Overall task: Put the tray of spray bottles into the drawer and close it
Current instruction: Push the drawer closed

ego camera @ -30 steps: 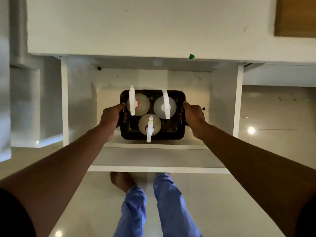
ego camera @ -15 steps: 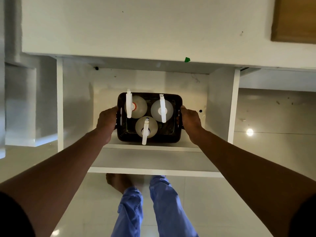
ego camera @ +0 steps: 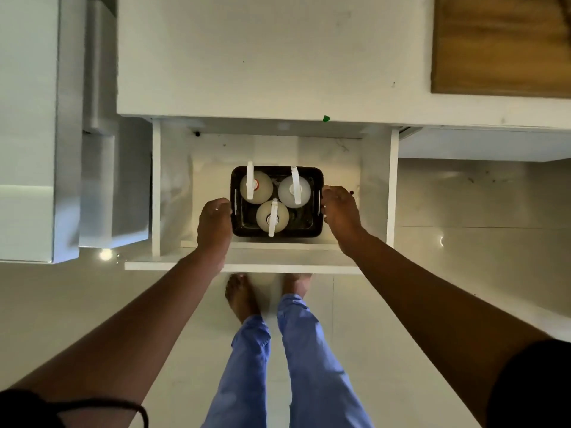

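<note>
Resting inside the open drawer [ego camera: 375,186], at frame centre, the black tray [ego camera: 277,236] carries three spray bottles [ego camera: 272,215] standing upright. The left hand [ego camera: 215,222] sits just beside the tray's left edge, fingers curled loosely, apparently off the handle slot. The right hand [ego camera: 340,208] is at the right edge, fingers spread and seemingly letting go (actual contact is hard to tell). Placing looks finished, so the step in hand is the release. Next, I judge, both hands should clear the drawer, move to its front panel [ego camera: 244,263] below the tray, and push evenly toward the cabinet [ego camera: 272,57] so the tall bottles don't topple.
</note>
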